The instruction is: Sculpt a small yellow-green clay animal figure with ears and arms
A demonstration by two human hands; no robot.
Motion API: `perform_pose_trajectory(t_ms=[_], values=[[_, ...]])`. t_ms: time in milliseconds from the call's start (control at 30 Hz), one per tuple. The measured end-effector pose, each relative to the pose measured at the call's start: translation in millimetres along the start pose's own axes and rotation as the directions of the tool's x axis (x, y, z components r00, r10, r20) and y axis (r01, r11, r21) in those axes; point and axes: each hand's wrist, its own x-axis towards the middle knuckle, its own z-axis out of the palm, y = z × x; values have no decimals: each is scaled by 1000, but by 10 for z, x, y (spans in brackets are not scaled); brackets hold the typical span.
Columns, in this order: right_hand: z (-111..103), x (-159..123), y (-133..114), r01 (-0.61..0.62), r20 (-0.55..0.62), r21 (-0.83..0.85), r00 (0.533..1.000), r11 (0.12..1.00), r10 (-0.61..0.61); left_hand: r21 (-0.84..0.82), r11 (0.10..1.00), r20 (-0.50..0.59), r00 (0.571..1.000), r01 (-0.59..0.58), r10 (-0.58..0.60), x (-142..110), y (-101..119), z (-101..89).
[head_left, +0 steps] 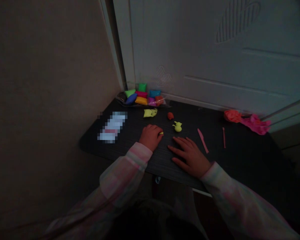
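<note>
My left hand [150,137] is closed near the table's front edge, with a small bit of yellow modelling clay [161,133] showing at its fingertips. To the right, my right hand [190,156] lies with its fingers spread over the dark tabletop and holds nothing. Just beyond it stands a small yellow clay figure [178,126], a round body with a smaller head and thin projecting pieces. A red-orange lump of clay [170,116] sits behind the figure. Farther left lies an opened yellow clay packet [150,113].
A clear bag of colourful clay packets [141,100] lies at the back left. A pink plastic knife [203,140] and a thin pink stick tool [224,137] are on the right. Crumpled orange and pink wrappers [256,124] lie at the back right. A blurred-out pale rectangle [113,127] is at left.
</note>
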Motion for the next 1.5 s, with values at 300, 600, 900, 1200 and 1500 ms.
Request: perform_pose_trajectory(t_ms=[300, 600, 900, 1200, 1500], values=[[10, 11, 22, -53, -5, 29, 999, 998, 54, -372, 915, -215, 944, 158, -251, -16, -251, -204], [9, 12, 17, -49, -18, 26, 999, 998, 49, -244, 958, -41, 986, 149, -163, -162, -315, -212], [1, 11, 13, -27, -3, 35, 1000, 999, 27, -325, 935, 34, 990, 144, -140, -141, -300, -200], [-24, 14, -8, -10, 31, 15, 999, 1000, 10, -323, 939, -97, 983, 119, -158, -147, -286, -172], [-10, 7, -28, 12, 33, 2, 999, 1000, -12, -249, 965, -150, 981, 84, -124, -127, -317, -145]])
